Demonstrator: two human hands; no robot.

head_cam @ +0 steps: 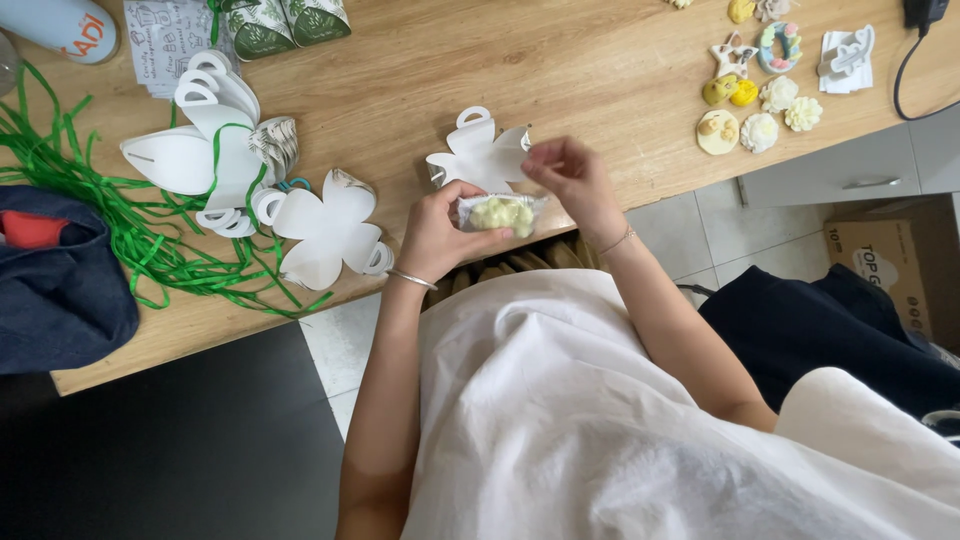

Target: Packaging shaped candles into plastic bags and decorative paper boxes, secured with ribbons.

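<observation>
Left hand fingers clamp a clear packet holding a pale green piece; right hand fingers pinch its top edge, just past the surface's near edge. Better to keep the packet level, beside the flat white box blank.

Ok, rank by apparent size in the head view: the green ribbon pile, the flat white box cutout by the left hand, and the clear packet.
1. green ribbon pile
2. flat white box cutout
3. clear packet, held in both hands
</observation>
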